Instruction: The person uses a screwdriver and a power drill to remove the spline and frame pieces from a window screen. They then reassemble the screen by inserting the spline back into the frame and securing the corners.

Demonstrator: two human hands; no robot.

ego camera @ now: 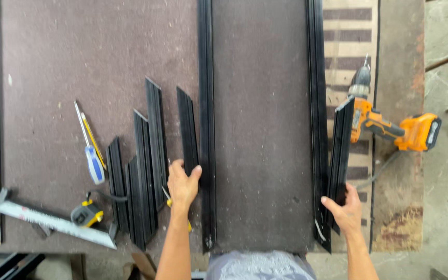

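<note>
Left hand [182,185] grasps the near end of a short black profile [187,129], fingers clenched, just left of the long black rail [206,124] on the desk [260,129]. Right hand [344,210] grips a second short profile [340,155], well right of that rail; farther off lies an orange drill [390,124].

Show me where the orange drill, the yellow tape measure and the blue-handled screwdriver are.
orange drill [385,127]: head view, on its orange body.
yellow tape measure [86,213]: head view, on its case.
blue-handled screwdriver [95,165]: head view, on its blue handle.

Open board [260,129] between 2 long rails [206,103]; offcuts [146,155] crowd left, drill [390,127] right.
</note>
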